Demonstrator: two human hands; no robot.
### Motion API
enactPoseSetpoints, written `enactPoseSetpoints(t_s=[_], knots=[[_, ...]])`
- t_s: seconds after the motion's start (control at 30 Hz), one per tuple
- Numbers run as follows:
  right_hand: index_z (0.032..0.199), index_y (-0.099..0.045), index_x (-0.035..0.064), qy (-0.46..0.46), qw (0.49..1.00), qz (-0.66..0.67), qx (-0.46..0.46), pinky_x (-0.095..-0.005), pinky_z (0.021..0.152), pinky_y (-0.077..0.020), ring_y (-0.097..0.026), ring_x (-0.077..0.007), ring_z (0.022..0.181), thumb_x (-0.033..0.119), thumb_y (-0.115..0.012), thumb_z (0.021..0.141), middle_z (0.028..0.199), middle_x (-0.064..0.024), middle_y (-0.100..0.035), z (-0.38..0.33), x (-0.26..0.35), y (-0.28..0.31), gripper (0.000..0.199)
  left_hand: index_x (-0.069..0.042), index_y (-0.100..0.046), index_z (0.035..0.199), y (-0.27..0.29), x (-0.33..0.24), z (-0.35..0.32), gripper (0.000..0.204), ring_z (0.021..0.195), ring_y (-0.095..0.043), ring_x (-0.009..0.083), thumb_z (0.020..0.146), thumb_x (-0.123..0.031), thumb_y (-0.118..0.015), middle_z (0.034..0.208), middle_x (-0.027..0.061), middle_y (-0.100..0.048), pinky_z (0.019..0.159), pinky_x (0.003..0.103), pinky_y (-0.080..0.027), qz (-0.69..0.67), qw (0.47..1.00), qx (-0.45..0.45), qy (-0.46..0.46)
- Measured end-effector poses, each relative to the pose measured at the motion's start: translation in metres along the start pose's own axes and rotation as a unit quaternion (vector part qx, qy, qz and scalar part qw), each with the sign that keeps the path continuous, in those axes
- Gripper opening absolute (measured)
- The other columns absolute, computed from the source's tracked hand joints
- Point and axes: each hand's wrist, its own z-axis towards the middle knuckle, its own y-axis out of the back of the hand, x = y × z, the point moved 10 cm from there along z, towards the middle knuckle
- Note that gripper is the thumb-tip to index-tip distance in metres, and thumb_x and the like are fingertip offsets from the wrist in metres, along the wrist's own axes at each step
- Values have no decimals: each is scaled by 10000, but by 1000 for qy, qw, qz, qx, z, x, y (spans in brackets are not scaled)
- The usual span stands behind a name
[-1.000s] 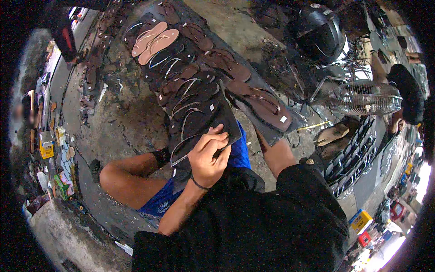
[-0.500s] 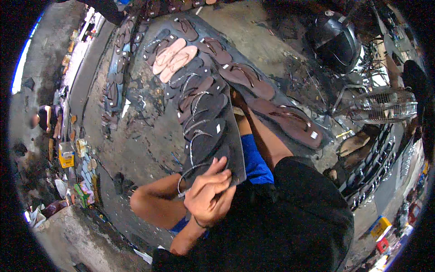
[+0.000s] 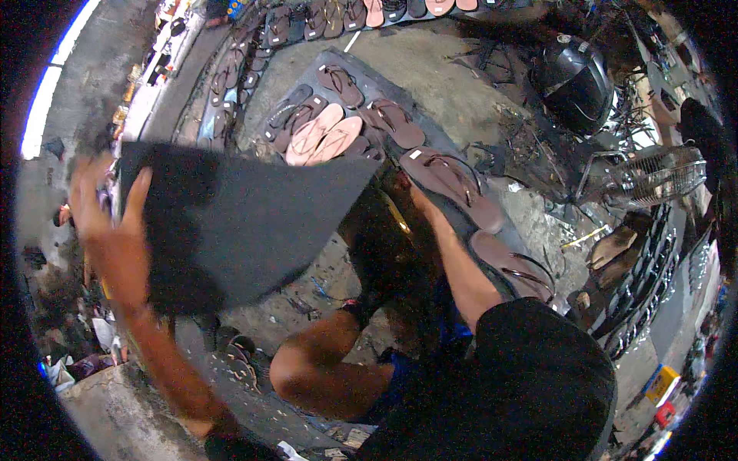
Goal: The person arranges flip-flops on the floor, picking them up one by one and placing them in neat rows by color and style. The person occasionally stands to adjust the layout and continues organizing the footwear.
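A wide dark grey sheet (image 3: 254, 223), its visible face bare, is raised and slanted across the left and middle of the view. My left hand (image 3: 115, 223), blurred by motion, grips its left edge with the thumb on the visible face. By the sheet's right corner is my right hand (image 3: 407, 188), its fingers lost in shadow. Beyond the sheet, a pair of pink flip-flops (image 3: 323, 134) lies among brown and dark ones. A row of brown flip-flops (image 3: 453, 184) runs down the mat to the right of my right forearm. Black sandals no longer show; the sheet may hide them.
A black helmet (image 3: 576, 81) sits at the far right, above a metal fan (image 3: 653, 180). More sandals (image 3: 330, 17) line the far edge. Dark straps with shiny trim (image 3: 646, 269) hang at the right. Scraps litter the concrete floor (image 3: 430, 61).
My left hand has swung from the middle to the far left with the sheet's edge. The sheet, earlier narrow and covered by black sandals, now shows a broad bare face.
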Motion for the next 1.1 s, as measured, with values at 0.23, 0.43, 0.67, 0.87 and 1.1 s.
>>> enactPoseSetpoints(t_s=[0.23, 0.43, 0.67, 0.87, 1.1], knots=[[1230, -543, 62, 19, 997, -68, 24, -415, 860, -487, -590, -300, 1014, 260, -487, 995, 1155, -152, -595, -36, -13, -30, 313, -167, -653, 1288, -326, -321, -166, 390, 1202, -604, 301, 982, -340, -485, 1309, 73, -642, 973, 598, -439, 77, 784, 543, -291], [1242, -535, 61, 8, 980, -196, -27, -408, 867, -480, -582, -289, 1030, 266, -479, 1001, 1152, -149, -590, -48, -57, -23, 321, -118, -760, 1011, -308, -300, -189, 230, 832, -735, 216, 885, -157, -571, 869, 82, -750, 649, 358, -564, -83, 812, 513, -266], [1171, -577, 75, 48, 938, -340, -47, -410, 803, -494, -613, -301, 957, 307, -476, 1009, 1045, -136, -627, -21, -35, -40, 300, 24, -623, 1223, -271, -255, -202, 421, 720, -694, 187, 849, -167, -591, 781, 97, -713, 613, 322, -530, -75, 899, 402, -154], [1106, -584, 77, 5, 995, -33, -94, -392, 771, -485, -594, -278, 887, 327, -460, 1023, 970, -107, -613, -3, -58, -33, 291, 28, -612, 1230, -259, -252, -196, 440, 693, -675, 193, 832, -160, -597, 754, 94, -695, 608, 306, -523, -73, 913, 365, -167], [1053, -560, 75, -41, 992, 98, -72, -390, 748, -471, -562, -262, 841, 334, -453, 1026, 924, -83, -579, 74, -62, -47, 282, 8, -584, 1264, -254, -239, -203, 477, 724, -691, 240, 815, -153, -577, 790, 120, -689, 636, 349, -562, -86, 901, 399, -144]])
